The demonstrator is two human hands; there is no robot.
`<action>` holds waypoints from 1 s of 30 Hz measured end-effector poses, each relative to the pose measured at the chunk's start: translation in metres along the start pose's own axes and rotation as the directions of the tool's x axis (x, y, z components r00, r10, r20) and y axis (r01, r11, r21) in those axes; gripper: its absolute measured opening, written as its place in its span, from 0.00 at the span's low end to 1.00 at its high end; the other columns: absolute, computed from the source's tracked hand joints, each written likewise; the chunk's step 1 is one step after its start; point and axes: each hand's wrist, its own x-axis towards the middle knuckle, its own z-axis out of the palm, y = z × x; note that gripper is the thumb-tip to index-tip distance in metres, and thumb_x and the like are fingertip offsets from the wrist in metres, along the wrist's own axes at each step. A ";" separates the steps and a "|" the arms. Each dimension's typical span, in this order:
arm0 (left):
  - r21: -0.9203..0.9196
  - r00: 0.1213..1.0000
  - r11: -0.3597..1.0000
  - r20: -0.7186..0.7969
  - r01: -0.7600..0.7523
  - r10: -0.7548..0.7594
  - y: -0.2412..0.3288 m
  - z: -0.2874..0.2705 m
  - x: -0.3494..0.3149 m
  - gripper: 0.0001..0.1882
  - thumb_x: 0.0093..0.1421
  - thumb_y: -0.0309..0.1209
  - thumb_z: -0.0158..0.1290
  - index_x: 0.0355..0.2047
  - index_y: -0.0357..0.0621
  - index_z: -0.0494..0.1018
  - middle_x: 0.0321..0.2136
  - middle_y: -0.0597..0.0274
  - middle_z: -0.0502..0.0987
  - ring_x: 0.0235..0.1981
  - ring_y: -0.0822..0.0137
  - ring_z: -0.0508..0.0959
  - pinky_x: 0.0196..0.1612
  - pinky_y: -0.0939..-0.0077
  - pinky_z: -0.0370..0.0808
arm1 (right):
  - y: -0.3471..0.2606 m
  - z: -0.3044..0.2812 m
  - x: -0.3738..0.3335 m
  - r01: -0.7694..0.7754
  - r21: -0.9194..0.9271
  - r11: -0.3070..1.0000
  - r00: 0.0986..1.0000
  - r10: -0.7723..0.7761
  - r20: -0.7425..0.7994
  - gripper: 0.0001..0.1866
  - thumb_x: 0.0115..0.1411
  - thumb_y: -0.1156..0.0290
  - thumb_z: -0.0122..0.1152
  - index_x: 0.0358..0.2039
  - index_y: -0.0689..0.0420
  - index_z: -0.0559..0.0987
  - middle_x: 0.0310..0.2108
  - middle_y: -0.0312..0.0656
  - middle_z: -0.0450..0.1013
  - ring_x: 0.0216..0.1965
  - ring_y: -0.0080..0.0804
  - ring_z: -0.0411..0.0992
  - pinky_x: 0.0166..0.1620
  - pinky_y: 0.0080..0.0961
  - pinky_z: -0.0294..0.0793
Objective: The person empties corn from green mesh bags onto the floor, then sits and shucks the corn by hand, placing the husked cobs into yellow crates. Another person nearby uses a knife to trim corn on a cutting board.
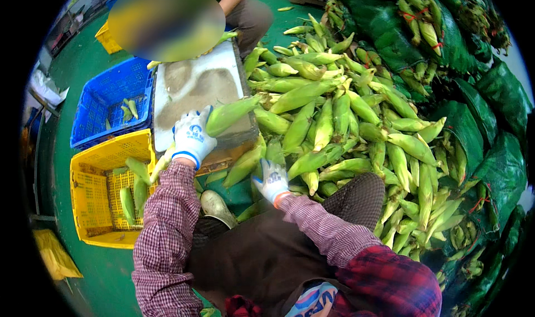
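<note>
On the low work board (220, 77), my left hand (194, 137), in a white knit glove with blue trim, is closed around the end of a green husk-covered ear of corn (233, 115). Another pale ear (161, 164) sticks out below that hand, over the yellow crate's edge; whether the palm touches it is hidden. My right hand (273, 178), gloved alike, is at the near left edge of a big heap of unhusked corn (334, 122). Its thumb and fingers are apart, with the fingertips beside an ear (275, 151); no ear shows in its grasp.
To the left stand a yellow crate (83, 166) and a blue crate (83, 108), each holding a few ears. Green mesh sacks (384, 38) of corn are stacked right and behind the heap. Across the board another person (248, 21) sits, partly blurred. My shoe (217, 206) is near the board.
</note>
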 end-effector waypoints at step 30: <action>-0.596 0.934 0.797 -0.223 0.095 -0.278 -0.011 0.014 0.021 0.37 0.58 0.46 0.63 0.65 0.47 0.68 0.59 0.49 0.75 0.57 0.56 0.75 0.58 0.62 0.72 | 0.113 -0.080 -0.075 -0.226 0.951 -0.209 0.940 0.208 0.269 0.16 0.69 0.64 0.56 0.53 0.58 0.78 0.34 0.41 0.79 0.22 0.31 0.76 0.23 0.26 0.76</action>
